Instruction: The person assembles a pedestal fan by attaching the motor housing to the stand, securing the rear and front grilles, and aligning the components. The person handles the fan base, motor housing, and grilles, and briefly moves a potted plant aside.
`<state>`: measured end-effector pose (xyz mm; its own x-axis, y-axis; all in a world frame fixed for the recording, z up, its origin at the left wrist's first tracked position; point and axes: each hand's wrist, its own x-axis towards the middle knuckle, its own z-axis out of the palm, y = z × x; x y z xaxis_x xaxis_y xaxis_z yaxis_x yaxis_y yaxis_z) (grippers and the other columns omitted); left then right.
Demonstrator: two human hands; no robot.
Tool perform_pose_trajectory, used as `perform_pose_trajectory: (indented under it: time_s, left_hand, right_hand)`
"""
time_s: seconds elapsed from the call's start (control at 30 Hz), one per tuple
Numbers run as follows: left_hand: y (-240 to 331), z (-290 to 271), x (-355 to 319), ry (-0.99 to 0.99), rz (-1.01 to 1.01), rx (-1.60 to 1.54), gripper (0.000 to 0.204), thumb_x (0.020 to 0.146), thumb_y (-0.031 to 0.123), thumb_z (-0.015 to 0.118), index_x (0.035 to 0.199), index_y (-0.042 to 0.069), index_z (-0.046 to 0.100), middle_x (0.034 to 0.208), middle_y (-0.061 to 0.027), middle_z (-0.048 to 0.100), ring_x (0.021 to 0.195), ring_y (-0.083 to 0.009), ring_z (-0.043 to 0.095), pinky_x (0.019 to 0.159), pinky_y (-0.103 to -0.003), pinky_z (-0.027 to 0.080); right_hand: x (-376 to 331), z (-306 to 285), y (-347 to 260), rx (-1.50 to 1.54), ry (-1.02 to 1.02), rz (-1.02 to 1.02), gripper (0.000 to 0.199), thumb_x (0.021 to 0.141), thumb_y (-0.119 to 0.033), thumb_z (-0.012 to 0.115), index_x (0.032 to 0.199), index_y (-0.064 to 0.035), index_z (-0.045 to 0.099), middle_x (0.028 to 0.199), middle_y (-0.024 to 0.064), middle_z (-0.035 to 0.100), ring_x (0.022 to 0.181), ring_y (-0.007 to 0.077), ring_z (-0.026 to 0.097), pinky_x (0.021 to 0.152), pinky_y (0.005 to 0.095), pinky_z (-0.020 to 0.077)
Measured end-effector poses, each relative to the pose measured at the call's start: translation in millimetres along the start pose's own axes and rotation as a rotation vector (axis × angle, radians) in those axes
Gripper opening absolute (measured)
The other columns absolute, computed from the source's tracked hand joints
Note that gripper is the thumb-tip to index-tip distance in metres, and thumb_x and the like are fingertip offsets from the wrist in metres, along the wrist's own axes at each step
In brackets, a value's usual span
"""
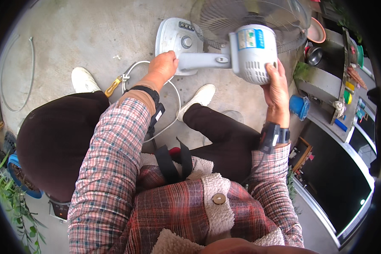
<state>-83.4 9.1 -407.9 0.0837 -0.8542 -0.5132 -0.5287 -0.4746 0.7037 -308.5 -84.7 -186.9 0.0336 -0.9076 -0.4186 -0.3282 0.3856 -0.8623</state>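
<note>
An electric fan (254, 57) is held in front of me, its wire grille (224, 21) pointing away and its grey neck (203, 61) running left to a pale base (167, 40) with a knob and several buttons. My left hand (163, 67) is closed at the neck's lower end, next to the base; its fingertips are partly hidden. Around the back of the white motor housing, my right hand (277, 86) grips with the thumb on the near side and the fingers mostly hidden behind. A white power cord (178, 91) loops below my left hand.
A yellow-handled screwdriver (113, 86) lies on the concrete floor by my left shoe (84, 80), touching the cord's plug area. A grey hose (31, 63) curves at far left. Concrete blocks (317, 80), a blue bucket (299, 106) and a metal bowl (314, 55) stand at right.
</note>
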Motion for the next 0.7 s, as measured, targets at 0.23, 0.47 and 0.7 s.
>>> perform_pose_trajectory:
  time_s: [0.23,0.47,0.7]
  left_hand:
    - [35.9,-86.3,-8.8,-0.133,0.111,0.365,0.031,0.087,0.029,0.06,0.107,0.007,0.066,0.105,-0.0167,0.066,0.104,-0.0344,0.061,0.087,-0.043,0.049]
    - [108.4,-204.4,-78.8,0.174,0.372,0.395,0.034,0.084,0.034,0.062,0.088,0.0,0.064,0.083,-0.0202,0.066,0.081,-0.0372,0.063,0.073,-0.045,0.05]
    - [127.5,-223.5,-161.2,0.122,0.473,0.313,0.034,0.086,0.033,0.063,0.078,0.0,0.063,0.062,-0.0174,0.057,0.058,-0.029,0.056,0.059,-0.039,0.047]
  right_hand:
    - [-25.8,60.0,5.5,-0.051,0.047,-0.179,0.102,0.066,-0.025,0.085,0.14,0.0086,0.023,0.126,0.0218,0.049,0.115,0.0272,0.052,0.096,0.0348,0.0446]
    - [-14.8,67.2,30.7,-0.255,0.064,-0.349,0.097,0.067,-0.029,0.084,0.139,0.0048,0.027,0.123,0.0197,0.051,0.107,0.025,0.056,0.089,0.0359,0.0493]
    - [-27.8,69.2,17.1,-0.532,0.183,-0.473,0.088,0.07,-0.036,0.079,0.134,0.0069,0.036,0.135,0.0264,0.04,0.123,0.036,0.045,0.104,0.043,0.0373]
